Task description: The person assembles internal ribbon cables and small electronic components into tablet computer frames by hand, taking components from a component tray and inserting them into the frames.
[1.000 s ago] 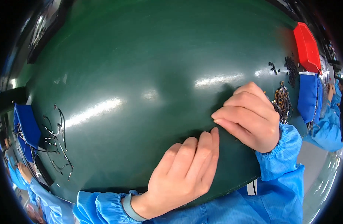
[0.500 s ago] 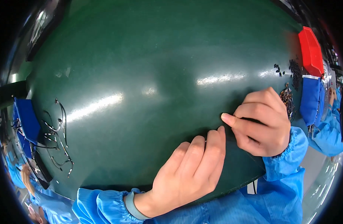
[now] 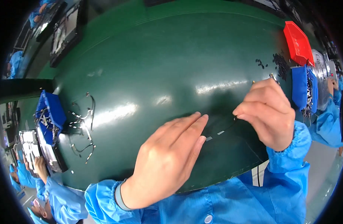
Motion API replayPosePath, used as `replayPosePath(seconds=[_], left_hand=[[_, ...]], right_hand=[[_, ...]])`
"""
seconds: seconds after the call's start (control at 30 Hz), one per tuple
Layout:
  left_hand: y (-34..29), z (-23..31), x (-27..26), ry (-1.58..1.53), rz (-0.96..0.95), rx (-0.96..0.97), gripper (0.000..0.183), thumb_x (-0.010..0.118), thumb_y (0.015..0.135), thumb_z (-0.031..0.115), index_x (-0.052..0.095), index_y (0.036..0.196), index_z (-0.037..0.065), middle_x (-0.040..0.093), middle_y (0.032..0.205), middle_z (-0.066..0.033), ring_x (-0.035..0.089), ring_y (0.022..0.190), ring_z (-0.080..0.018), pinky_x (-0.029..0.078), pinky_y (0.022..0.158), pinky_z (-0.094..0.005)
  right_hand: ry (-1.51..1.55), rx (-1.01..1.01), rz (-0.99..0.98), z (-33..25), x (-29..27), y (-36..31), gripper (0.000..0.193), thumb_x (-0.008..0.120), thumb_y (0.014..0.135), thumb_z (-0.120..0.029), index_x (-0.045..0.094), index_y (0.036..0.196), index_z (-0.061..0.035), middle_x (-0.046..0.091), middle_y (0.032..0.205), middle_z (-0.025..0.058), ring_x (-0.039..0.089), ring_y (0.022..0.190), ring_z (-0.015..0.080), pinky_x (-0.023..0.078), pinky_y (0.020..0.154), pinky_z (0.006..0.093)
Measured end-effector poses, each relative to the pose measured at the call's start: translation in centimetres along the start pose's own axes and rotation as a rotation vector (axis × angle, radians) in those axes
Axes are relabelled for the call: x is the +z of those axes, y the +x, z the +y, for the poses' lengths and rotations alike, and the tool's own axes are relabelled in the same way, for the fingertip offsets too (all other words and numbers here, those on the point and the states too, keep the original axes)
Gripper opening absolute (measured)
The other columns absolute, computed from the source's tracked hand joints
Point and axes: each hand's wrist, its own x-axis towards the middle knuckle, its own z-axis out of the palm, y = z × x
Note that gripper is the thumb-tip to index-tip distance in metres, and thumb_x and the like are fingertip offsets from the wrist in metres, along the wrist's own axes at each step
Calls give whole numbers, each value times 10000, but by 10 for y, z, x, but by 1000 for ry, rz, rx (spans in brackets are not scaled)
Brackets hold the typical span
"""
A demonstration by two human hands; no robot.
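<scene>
A thin black cable [image 3: 231,125] with white sleeves and a small metallic end spans the gap between my hands, low over the green table [image 3: 160,63]. My right hand [image 3: 266,114] closes thumb and forefinger on its right end. The other end runs in by the thumb of my left hand [image 3: 169,153], whose long fingers are stretched and close together; the cable appears held beneath them, though the grip itself is hidden. More such cables [image 3: 90,136] lie loosely at the left. A small cable pile [image 3: 273,77] is mostly covered by my right hand.
Black small parts [image 3: 279,66] lie at the right, near a red bin [image 3: 299,44] and a blue bin [image 3: 300,87] of cables. Another blue bin [image 3: 54,108] holds cables at the left. Co-workers in blue sleeves [image 3: 65,198] sit at both sides.
The cable with its white sleeves has come into sight between my hands. My left hand has shifted left and its fingers have straightened. The whole view has shifted too.
</scene>
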Motion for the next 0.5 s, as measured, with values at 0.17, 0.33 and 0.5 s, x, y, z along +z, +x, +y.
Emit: replayPosePath(seconds=[0.17, 0.33, 0.5], left_hand=[[-11, 20, -2, -371, -267, -136, 281, 540, 960, 36, 606, 1222, -38, 700, 1045, -184, 708, 925, -268, 555, 820, -336], [-15, 42, 2, -490, -318, -185, 284, 564, 948, 11, 606, 1224, -40, 718, 954, -151, 721, 849, -199, 579, 781, -293], [-17, 52, 5, -715, -203, -256, 264, 503, 963, -29, 610, 1202, -58, 701, 880, -120, 709, 837, -178, 586, 758, -292]], right_hand=[[-49, -33, 37, -14, -23, -7, 214, 757, 635, -17, 650, 819, 1, 577, 818, 103, 579, 755, 278, 483, 622, 358], [-42, -15, 95, -28, -34, -16, 241, 750, 626, 11, 673, 854, 3, 578, 820, 96, 564, 708, 262, 465, 596, 360], [-43, 38, 280, -61, -33, -34, 351, 776, 646, 7, 717, 991, -12, 636, 896, 99, 623, 763, 237, 506, 638, 344]])
